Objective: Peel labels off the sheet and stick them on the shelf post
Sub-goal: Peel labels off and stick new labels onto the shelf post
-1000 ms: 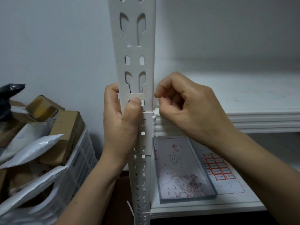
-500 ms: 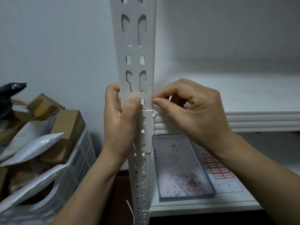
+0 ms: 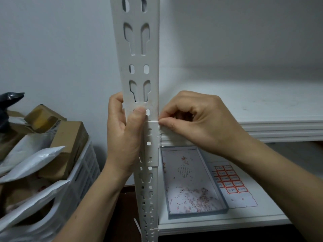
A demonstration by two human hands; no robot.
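1. shelf post [image 3: 139,49] stands vertical btw my two grips. label [image 3: 130,107] lies across its front, long axis horiz.
2. left grip [image 3: 122,137]: fingers wrapped round post's left edge, thumb pressing label flat.
3. right grip [image 3: 201,119]: thumb + forefinger pinched at post's right edge, prob. on label's end; nearer for the wrap-round.
4. label sheet [image 3: 230,182] lies on lower shelf, below-right, well apart.

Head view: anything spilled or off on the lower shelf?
Yes: red and white paper scraps lie scattered inside the shallow grey-rimmed tray on the white lower shelf, thickest at the tray's near end.
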